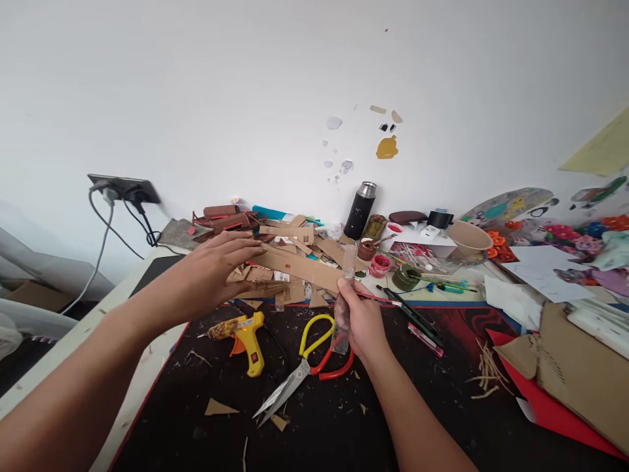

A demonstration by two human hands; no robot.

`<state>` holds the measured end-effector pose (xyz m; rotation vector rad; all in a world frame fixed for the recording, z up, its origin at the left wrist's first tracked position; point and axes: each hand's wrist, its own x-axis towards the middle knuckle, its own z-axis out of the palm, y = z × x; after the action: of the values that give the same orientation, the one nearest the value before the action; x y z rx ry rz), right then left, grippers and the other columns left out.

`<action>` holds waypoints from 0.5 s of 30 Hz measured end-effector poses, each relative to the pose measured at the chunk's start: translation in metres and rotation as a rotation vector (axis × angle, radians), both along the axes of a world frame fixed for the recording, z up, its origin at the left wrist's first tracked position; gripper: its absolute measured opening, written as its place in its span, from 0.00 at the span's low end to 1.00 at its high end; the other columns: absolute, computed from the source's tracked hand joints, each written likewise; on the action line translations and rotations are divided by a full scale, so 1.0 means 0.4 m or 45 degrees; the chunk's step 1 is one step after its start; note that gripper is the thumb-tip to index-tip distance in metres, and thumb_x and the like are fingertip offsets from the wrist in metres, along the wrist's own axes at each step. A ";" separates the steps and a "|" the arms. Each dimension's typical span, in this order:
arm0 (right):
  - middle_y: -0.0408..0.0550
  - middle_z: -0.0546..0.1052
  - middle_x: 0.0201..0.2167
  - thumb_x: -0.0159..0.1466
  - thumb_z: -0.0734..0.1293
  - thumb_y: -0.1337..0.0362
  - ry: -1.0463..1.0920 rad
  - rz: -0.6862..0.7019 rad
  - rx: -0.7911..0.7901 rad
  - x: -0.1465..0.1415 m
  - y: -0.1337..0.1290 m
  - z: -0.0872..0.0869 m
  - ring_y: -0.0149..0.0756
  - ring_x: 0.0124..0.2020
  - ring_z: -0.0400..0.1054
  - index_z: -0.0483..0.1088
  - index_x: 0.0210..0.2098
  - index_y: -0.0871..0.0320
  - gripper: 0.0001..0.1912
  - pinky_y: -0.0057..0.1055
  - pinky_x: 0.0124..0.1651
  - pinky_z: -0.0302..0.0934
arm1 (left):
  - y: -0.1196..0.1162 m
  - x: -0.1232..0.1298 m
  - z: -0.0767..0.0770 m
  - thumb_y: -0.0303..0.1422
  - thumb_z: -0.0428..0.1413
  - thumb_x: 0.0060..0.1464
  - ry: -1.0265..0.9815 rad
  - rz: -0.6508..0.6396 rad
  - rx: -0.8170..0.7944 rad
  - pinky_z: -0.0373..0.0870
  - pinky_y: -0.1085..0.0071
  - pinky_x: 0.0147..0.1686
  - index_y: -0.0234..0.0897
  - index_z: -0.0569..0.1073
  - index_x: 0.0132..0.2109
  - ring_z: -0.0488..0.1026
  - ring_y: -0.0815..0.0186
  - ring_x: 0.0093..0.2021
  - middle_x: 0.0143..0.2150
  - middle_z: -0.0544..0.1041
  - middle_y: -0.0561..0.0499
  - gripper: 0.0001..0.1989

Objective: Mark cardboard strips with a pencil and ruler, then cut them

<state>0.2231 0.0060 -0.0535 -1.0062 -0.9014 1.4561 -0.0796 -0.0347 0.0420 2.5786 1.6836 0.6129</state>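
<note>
My right hand (pixel 364 321) is closed, its thumb pressing on the right end of a long cardboard strip (pixel 299 267). The same grip holds a clear, ruler-like plastic strip (pixel 349 262), upright across the cardboard. At the strip's left end, my left hand (pixel 223 265) is open, fingers stretched out and thumb apart; whether it touches the cardboard I cannot tell. Below the hands, scissors (pixel 289 380) with one yellow and one red handle lie on the black mat (pixel 196 419), blades slightly parted. A yellow glue gun (pixel 248 337) lies left of them.
Cardboard scraps (pixel 295 292) are heaped behind the strip. A black flask (pixel 360 211) and paint jars (pixel 379 265) stand near the wall. A dark-handled cutter (pixel 417 319) lies to the right. Folded cardboard (pixel 580 373) covers the right edge; a power socket (pixel 125 188) is on the left.
</note>
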 end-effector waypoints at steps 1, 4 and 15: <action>0.33 0.64 0.14 0.53 0.83 0.38 -0.006 0.012 0.007 0.000 0.000 0.000 0.25 0.12 0.54 0.68 0.28 0.54 0.31 0.22 0.14 0.46 | 0.006 -0.004 -0.013 0.62 0.52 0.71 0.050 0.002 0.005 0.61 0.43 0.78 0.40 0.77 0.70 0.67 0.46 0.77 0.74 0.77 0.41 0.37; 0.33 0.64 0.14 0.54 0.82 0.38 -0.040 0.071 0.024 -0.001 -0.005 0.005 0.24 0.12 0.54 0.71 0.29 0.55 0.30 0.23 0.14 0.46 | 0.009 -0.029 -0.031 0.63 0.49 0.72 0.089 0.023 -0.009 0.60 0.44 0.78 0.38 0.76 0.71 0.67 0.45 0.77 0.76 0.75 0.40 0.38; 0.36 0.66 0.16 0.61 0.77 0.35 -0.439 0.207 0.162 -0.017 -0.015 -0.029 0.30 0.16 0.59 0.70 0.28 0.53 0.29 0.26 0.19 0.55 | -0.035 -0.181 -0.071 0.69 0.60 0.50 -0.502 0.612 -0.531 0.77 0.56 0.54 0.34 0.79 0.64 0.82 0.45 0.53 0.54 0.88 0.39 0.48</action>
<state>0.2161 0.0002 -0.0653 -1.1285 -1.3340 1.3597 -0.1518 -0.0486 0.0136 1.6564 2.0175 0.6365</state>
